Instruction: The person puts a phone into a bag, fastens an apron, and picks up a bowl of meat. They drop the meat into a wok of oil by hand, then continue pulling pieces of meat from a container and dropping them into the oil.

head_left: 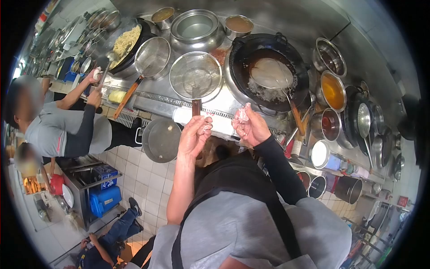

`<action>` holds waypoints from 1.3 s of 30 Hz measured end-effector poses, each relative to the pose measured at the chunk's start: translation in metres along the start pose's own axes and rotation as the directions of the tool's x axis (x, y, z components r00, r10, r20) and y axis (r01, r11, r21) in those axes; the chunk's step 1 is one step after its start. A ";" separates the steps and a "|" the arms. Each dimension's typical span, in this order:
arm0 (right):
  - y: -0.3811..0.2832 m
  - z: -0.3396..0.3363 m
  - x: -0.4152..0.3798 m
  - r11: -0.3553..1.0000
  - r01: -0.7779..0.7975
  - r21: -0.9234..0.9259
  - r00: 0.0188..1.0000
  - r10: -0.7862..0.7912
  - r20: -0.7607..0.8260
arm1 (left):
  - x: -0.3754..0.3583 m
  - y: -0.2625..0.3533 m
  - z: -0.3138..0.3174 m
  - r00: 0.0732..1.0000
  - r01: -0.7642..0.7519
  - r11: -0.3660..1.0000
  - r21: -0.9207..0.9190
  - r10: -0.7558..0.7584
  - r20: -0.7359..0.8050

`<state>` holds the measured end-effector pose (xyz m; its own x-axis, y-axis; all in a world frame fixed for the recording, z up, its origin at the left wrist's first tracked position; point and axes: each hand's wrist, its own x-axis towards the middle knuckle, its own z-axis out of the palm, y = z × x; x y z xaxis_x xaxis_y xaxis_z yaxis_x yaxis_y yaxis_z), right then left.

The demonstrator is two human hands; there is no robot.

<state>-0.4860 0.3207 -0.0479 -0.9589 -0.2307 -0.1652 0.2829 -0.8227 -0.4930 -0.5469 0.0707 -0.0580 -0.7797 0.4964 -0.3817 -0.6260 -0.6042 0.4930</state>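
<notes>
Pale, wet, pinkish bits coat the fingers of both my hands. My left hand (195,134) is raised with its fingers curled, near the wooden handle of a round mesh strainer (195,76). To its right, my right hand (251,125) is closed round a pale pinkish lump (242,114). A white container (219,124) lies behind and between the hands. Beyond my right hand, a black wok (237,58) holds dark oil with foamy bubbles, and a mesh skimmer (271,73) rests in it.
At the left a co-worker (80,130) holds a utensil by a wok of noodles (126,41). A large pot (162,140) stands left of my left hand. Bowls of sauce (332,91) line the right side. Another person (105,246) is at the lower left.
</notes>
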 end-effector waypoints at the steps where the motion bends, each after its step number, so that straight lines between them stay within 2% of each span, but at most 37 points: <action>1: -0.001 0.007 -0.001 0.999 0.005 -0.038 0.997 -0.008 -0.081 | -0.002 0.001 0.009 0.999 0.001 0.999 0.045 0.001 -0.041; 5: -0.006 0.024 0.002 0.970 0.049 -0.237 0.942 -0.123 -0.312 | -0.002 -0.002 0.014 0.990 0.013 0.985 0.172 0.012 -0.144; 8: -0.015 -0.007 -0.004 0.914 0.044 -0.403 0.949 -0.164 -0.268 | 0.010 -0.011 -0.034 0.999 0.027 0.995 0.099 -0.031 0.039; 9: -0.016 -0.026 -0.003 0.754 0.082 -0.652 0.907 -0.327 -0.265 | 0.011 -0.012 -0.033 0.999 0.042 0.996 0.084 -0.044 0.029; 10: -0.017 -0.049 -0.001 0.529 0.084 -0.844 0.855 -0.473 -0.211 | 0.011 -0.011 -0.032 0.998 0.053 0.996 0.069 -0.054 0.014; 11: -0.017 -0.071 0.002 0.263 0.058 -0.963 0.802 -0.586 -0.113 | 0.008 -0.008 -0.031 0.998 0.059 0.997 0.055 -0.059 -0.008; 14: -0.037 -0.113 0.002 0.273 -0.036 -0.961 0.734 -0.645 -0.211 | -0.009 0.011 0.012 0.995 0.100 0.990 -0.102 -0.097 0.037; 15: -0.046 -0.110 0.001 0.309 -0.048 -0.950 0.695 -0.673 -0.254 | -0.010 0.011 0.011 0.997 0.066 0.998 -0.021 -0.065 0.050; 17: -0.066 -0.137 0.001 0.019 -0.221 -0.975 0.710 -0.683 -0.174 | -0.011 0.009 0.007 0.996 0.005 0.990 0.144 -0.018 0.090; 18: -0.072 -0.131 0.000 -0.270 -0.239 -0.933 0.677 -0.735 0.040 | -0.011 0.010 0.006 0.994 0.001 0.980 0.197 -0.023 0.110; 21: -0.080 -0.134 0.007 -0.352 -0.455 -0.818 0.721 -0.684 -0.107 | -0.011 0.002 0.009 0.999 -0.033 0.944 0.327 0.025 0.029; 22: -0.077 -0.132 0.009 -0.404 -0.472 -0.784 0.735 -0.671 -0.096 | -0.010 -0.001 0.008 1.000 -0.026 0.929 0.370 0.031 -0.006; 24: -0.068 -0.143 0.015 -0.409 -0.379 -0.830 0.747 -0.664 -0.014 | -0.008 -0.005 0.007 0.996 -0.010 0.892 0.452 0.048 -0.074; 26: -0.059 -0.152 0.019 -0.386 -0.328 -0.862 0.738 -0.675 0.021 | -0.008 -0.010 0.010 0.990 -0.069 0.874 0.482 0.118 -0.073; 29: -0.040 -0.112 0.021 -0.342 0.036 -0.939 0.806 -0.546 0.229 | -0.010 -0.014 0.018 0.981 -0.109 0.847 0.521 0.177 -0.083; 30: -0.024 -0.082 0.020 0.055 0.116 -0.992 0.894 -0.441 0.080 | -0.010 -0.014 0.021 0.978 -0.115 0.838 0.533 0.189 -0.086; 31: -0.005 -0.045 0.016 0.449 0.119 -0.885 0.961 -0.276 -0.011 | -0.008 -0.016 0.021 0.978 -0.118 0.830 0.545 0.192 -0.082; 33: 0.021 0.022 0.009 0.486 0.141 -0.862 0.974 -0.225 0.033 | -0.004 -0.020 0.018 0.978 -0.125 0.813 0.568 0.199 -0.070; 36: 0.034 0.033 0.012 0.101 0.178 -0.979 0.948 -0.284 0.143 | 0.005 -0.024 0.010 0.971 -0.130 0.759 0.638 0.226 -0.071; 39: 0.035 0.024 0.012 0.057 0.209 -0.976 0.939 -0.291 0.184 | 0.004 -0.018 0.011 0.989 -0.085 0.818 0.569 0.138 -0.050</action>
<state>-0.4880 0.2763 -0.0467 -0.9867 -0.0731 0.1453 -0.1626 0.4125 -0.8963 -0.5384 0.0904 -0.0604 -0.8585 0.3761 -0.3487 -0.4375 -0.1824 0.8805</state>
